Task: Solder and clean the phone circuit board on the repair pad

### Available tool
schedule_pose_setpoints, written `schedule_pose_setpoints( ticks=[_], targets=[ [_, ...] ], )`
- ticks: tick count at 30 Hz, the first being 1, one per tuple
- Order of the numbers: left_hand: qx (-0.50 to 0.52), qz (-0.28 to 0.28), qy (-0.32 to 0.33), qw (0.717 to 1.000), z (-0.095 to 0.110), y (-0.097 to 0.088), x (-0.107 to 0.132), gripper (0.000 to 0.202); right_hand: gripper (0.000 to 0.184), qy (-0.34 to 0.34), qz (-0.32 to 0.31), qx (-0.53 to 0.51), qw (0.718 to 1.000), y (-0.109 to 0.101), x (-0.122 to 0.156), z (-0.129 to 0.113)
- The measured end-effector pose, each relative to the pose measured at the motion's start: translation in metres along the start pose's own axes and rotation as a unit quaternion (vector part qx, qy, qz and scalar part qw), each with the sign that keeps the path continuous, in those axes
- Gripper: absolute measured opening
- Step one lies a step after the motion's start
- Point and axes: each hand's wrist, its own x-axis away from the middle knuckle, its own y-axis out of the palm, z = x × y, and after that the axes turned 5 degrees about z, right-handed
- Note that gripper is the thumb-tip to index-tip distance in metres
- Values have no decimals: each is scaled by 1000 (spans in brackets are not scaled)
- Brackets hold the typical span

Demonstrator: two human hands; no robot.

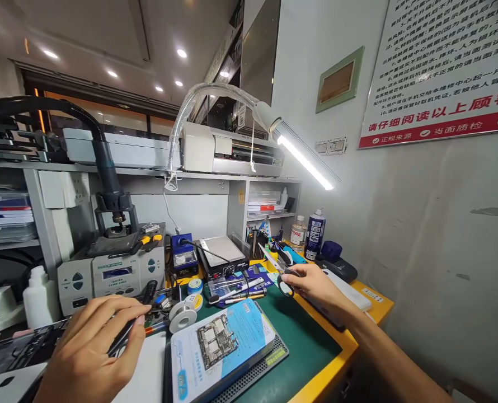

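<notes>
My left hand (92,352) is closed round a thin black tool, a pen-like handle (137,313), near the front left of the bench. My right hand (311,284) reaches out to the right and pinches a small black ring-shaped roll (286,285), which looks like tape. Between the hands lies a blue-and-white pad with a circuit board (217,338) on it. A white solder spool (182,318) sits just beyond my left hand.
A green mat (303,341) covers the yellow bench. Behind stand a hot-air station (114,268), a blue soldering station (184,257), a heating plate (221,252), bottles (315,235) and a lit desk lamp (303,159). The wall is on the right.
</notes>
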Motion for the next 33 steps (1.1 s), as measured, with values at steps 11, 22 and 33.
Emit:
schedule_pose_setpoints(
  ticks=[11, 22, 33],
  targets=[
    [17, -39, 19, 999, -2, -8, -4, 13, 31, -22, -81, 20, 996, 19, -73, -12],
    [17, -23, 15, 999, -7, -7, -3, 15, 32, -57, 73, 12, 996, 20, -71, -35],
    [9, -27, 20, 999, -10, -6, -1, 15, 34, -41, 125, 168, 977, -44, -159, -89]
  ],
)
